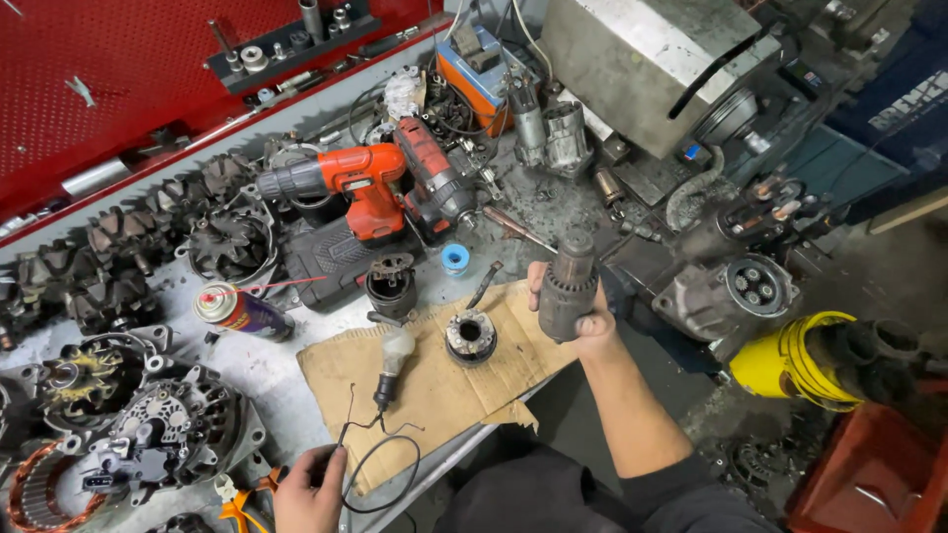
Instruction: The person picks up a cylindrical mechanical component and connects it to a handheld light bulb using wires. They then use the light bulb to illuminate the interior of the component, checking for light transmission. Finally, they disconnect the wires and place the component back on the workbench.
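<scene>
Right hand [583, 314] wrapped around grimy starter motor [566, 286], held upright above right edge of cardboard [444, 390]. Left hand [308, 486] at 7 o'clock, fingers pinching black wire [380, 464]; wire runs up to bulb [393, 355] lying on cardboard. Round metal part [470, 336] on cardboard, just at 9 o'clock of motor. Orange drill [341, 183] at 11 o'clock, spray can [237, 310] at 9 o'clock, well apart.

Place: auto-electrical repair workshop; cluttered, greasy workbench [267, 370]
Tools: orange cordless drill [346, 183]; socket rail [296, 39] on a red pegboard [109, 79]
Parts: dismantled alternators [158, 434]; starter motors [736, 286]; spray can [237, 311]
</scene>
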